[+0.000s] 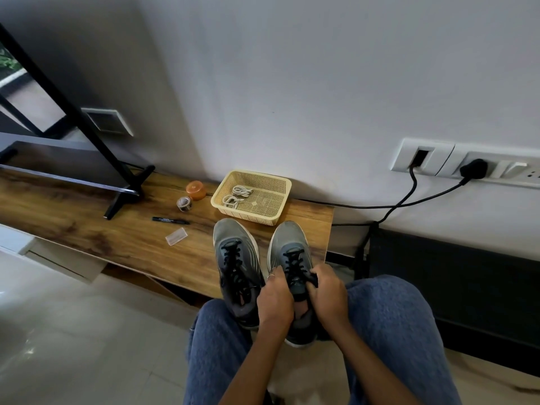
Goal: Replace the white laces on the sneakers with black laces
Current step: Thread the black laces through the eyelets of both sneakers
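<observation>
head view: hands [274,296] on right sneaker [292,264]

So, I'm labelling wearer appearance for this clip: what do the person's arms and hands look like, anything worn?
Both forearms are bare, no sleeves in view. The left hand wears a thin ring on one finger. The right hand shows no ring, watch or glove.

A pale grey wall [292,83] rises behind a low wooden bench [87,226] with a strong dark grain. At the far left a black-framed window [17,83] lets in daylight, with greenery beyond. A white switch and socket panel [467,162] sits on the wall at right, a black plug [473,168] in it, its cables trailing down toward a dark cabinet [455,285]. The floor [73,331] is glossy light tile
</observation>
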